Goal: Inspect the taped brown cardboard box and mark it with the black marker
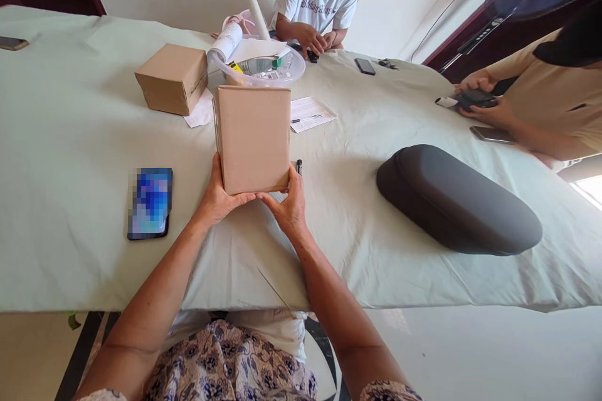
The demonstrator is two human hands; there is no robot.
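Observation:
Between my two hands a brown cardboard box (255,141) stands upright, its plain face turned toward me. My left hand (220,195) grips its lower left side, with the thumb along the bottom edge. At the lower right side my right hand (290,203) holds it the same way, and the two thumb tips nearly meet. The fingers behind the box are hidden. Just right of the box lies a black marker (300,167), partly covered by my right hand. A phone (150,203) with a lit, blurred screen lies to the left.
A closed cardboard box (172,78) sits beyond on the tablecloth (61,156), beside a clear plastic basin (296,69) of rolls and small items. A paper sheet (317,114) bears a pen. A dark oblong case (458,197) lies right. Two people sit at the far and right sides.

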